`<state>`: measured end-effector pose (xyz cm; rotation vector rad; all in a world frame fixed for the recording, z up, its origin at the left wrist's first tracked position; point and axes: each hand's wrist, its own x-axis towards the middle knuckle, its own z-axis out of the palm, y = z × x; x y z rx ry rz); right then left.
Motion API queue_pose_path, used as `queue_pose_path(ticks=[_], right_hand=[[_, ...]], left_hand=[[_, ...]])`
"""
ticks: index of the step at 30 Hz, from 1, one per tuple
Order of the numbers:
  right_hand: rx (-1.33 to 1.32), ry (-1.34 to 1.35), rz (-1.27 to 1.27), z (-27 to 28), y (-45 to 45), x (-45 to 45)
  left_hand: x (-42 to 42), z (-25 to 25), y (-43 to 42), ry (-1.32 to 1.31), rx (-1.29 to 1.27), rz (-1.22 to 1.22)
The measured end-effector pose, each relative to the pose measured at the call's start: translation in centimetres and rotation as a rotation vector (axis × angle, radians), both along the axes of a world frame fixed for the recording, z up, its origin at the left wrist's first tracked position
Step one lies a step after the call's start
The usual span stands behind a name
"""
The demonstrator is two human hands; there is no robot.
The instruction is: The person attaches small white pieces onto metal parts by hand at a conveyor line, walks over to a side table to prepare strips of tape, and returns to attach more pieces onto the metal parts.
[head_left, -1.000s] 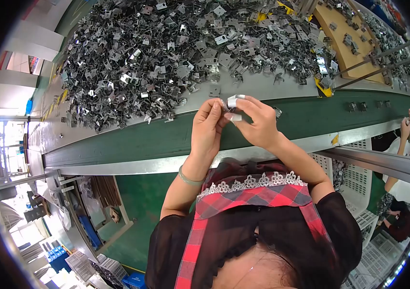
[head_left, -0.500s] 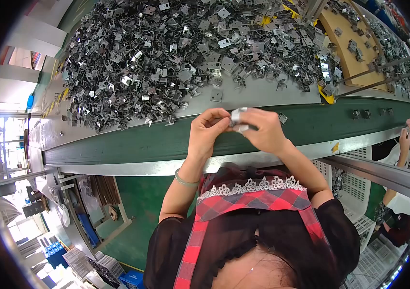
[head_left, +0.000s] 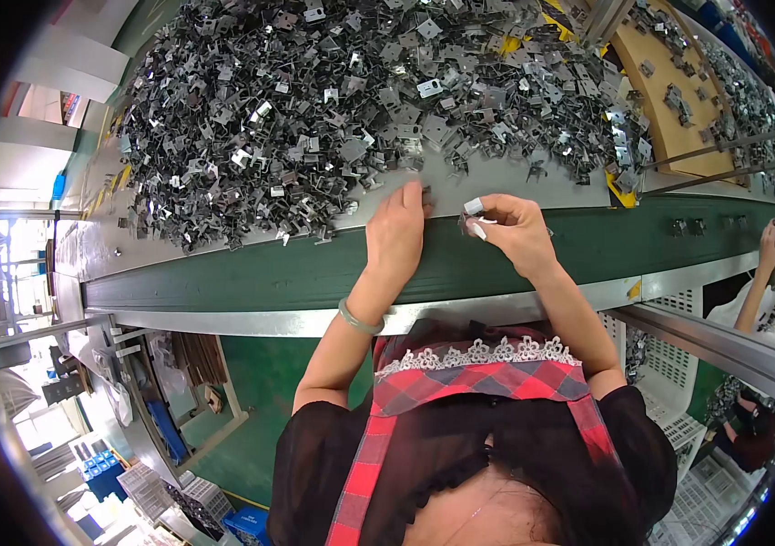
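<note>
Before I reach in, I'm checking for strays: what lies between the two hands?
In the head view, green belt shows between the left hand and right hand, no loose part visible on it; the right hand's metal piece juts in.

Holds both arms bent at the elbow, angling left forearm (head_left: 336,353) and right forearm (head_left: 577,314) from the lower half of the frame inward to its center. Points left hand (head_left: 395,238) toward the top of the frame, back turned up, with fingertips partly hidden. Turns right hand (head_left: 526,238) toward frame left, pinching with thumb (head_left: 498,237) and forefinger (head_left: 500,202), apart from the left.
</note>
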<state>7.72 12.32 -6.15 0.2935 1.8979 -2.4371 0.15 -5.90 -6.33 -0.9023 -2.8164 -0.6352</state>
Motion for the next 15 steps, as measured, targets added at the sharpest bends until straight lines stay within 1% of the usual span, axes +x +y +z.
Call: queue_pose_path(ticks=[1,3,4,6,7,9,10,12,13,15], right_hand=[[0.0,-0.001,0.001,0.1,0.0,0.0],[-0.041,0.035,-0.026,0.6,-0.3,-0.2],[-0.042,0.032,-0.024,1.0,-0.6,-0.2],[0.061,0.028,-0.004,2.2,-1.1,-0.2],[0.062,0.029,-0.002,2.9,-1.2,0.0],[0.115,0.085,0.023,3.9,-1.4,0.3],[0.114,0.086,0.023,3.8,-1.5,0.4],[0.135,0.131,-0.043,3.4,-1.6,0.7],[0.135,0.127,-0.048,3.4,-1.6,0.7],[0.27,0.118,0.023,3.6,-2.0,0.5]], left_hand=[[0.2,0.3,0.1,-0.001,0.0,0.001],[0.4,1.3,0.2,-0.113,0.253,0.03],[0.7,1.7,0.3,-0.115,0.252,0.033],[1.4,2.3,0.3,-0.244,0.434,-0.065],[1.7,2.5,0.2,-0.241,0.434,-0.062],[2.2,2.7,0.0,-0.257,0.585,-0.064],[2.2,2.5,-0.3,-0.257,0.584,-0.064],[2.2,2.0,-0.7,-0.079,0.477,-0.086],[2.5,2.1,-0.6,-0.084,0.477,-0.09],[3.2,2.5,-0.3,-0.257,0.598,-0.079]])
